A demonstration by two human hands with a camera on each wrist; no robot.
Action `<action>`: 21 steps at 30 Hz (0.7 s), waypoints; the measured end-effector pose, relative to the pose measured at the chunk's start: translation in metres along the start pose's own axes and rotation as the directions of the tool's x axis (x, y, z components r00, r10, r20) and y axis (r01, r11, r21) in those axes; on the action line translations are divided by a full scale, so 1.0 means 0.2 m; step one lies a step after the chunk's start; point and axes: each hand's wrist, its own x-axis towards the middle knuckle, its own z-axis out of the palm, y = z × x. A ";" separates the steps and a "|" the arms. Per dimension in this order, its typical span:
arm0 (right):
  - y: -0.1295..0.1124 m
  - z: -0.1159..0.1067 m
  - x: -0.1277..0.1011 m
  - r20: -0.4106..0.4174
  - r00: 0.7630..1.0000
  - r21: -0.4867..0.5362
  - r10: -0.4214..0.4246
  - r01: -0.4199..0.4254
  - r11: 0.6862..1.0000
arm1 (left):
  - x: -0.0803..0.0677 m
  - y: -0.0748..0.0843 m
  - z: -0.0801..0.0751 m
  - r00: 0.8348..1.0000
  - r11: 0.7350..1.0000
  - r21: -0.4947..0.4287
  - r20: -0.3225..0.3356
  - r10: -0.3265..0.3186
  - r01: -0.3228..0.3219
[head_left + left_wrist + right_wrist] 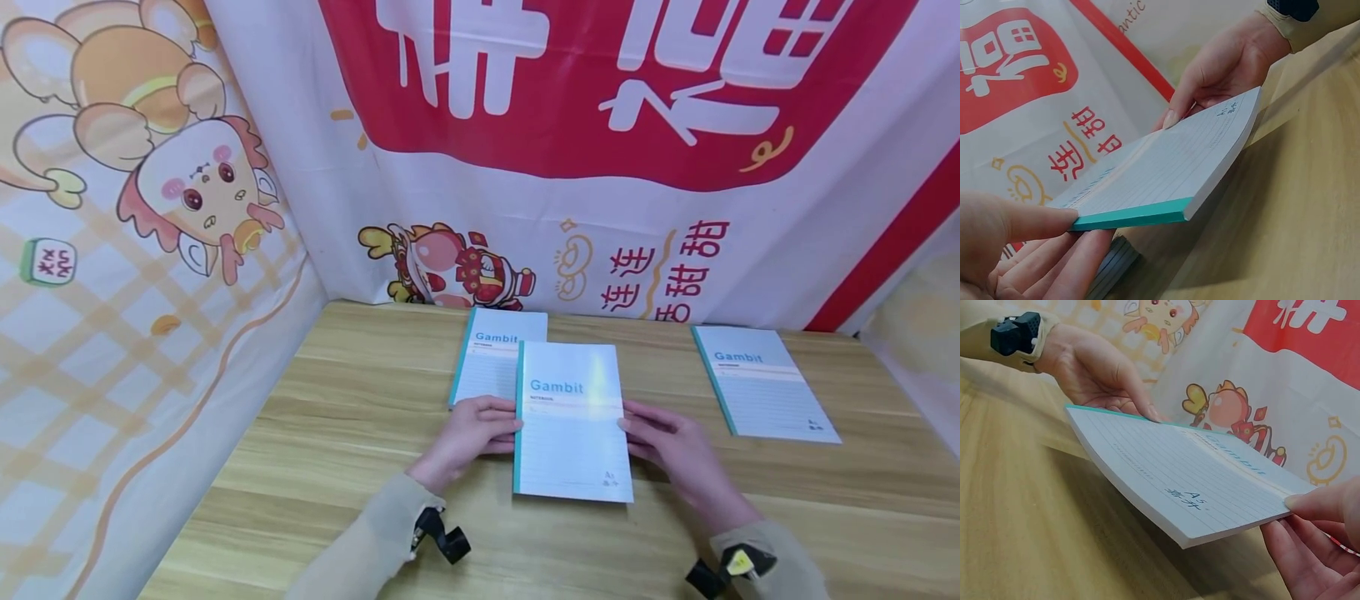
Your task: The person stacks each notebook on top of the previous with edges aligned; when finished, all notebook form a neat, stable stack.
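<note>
A white notebook [572,450] with a teal spine and "Gambit" on its cover is held above the table by both hands. My left hand [474,435] pinches its spine edge, thumb on top and fingers beneath, as the left wrist view shows. On the opposite edge my right hand [675,454] pinches it the same way, seen close in the right wrist view. Behind it, partly covered, a second Gambit notebook [491,367] lies on the table; the left wrist view shows several stacked page edges [1113,269] below the held one.
Another Gambit notebook [765,383] lies at the right on the wooden table [315,467]. A printed cloth [465,200] hangs along the table's back edge, and a patterned cloth [150,350] borders the left side. Small black cameras [442,537] are strapped to both wrists.
</note>
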 end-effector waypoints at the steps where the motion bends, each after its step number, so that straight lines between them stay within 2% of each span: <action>1: 0.00 0.01 0.01 0.000 1.000 -0.007 0.001 -0.001 1.000 | 0.00 0.00 -0.01 1.000 1.000 0.003 -0.002 0.005 -0.005; 8: -0.02 0.05 0.06 -0.003 1.000 -0.028 -0.010 0.010 1.000 | 0.01 0.03 -0.06 0.999 1.000 0.003 -0.039 0.009 -0.009; 21: -0.07 0.18 0.15 -0.038 0.999 0.049 -0.019 0.021 0.999 | 0.07 0.05 -0.17 0.989 1.000 -0.006 -0.150 -0.006 0.006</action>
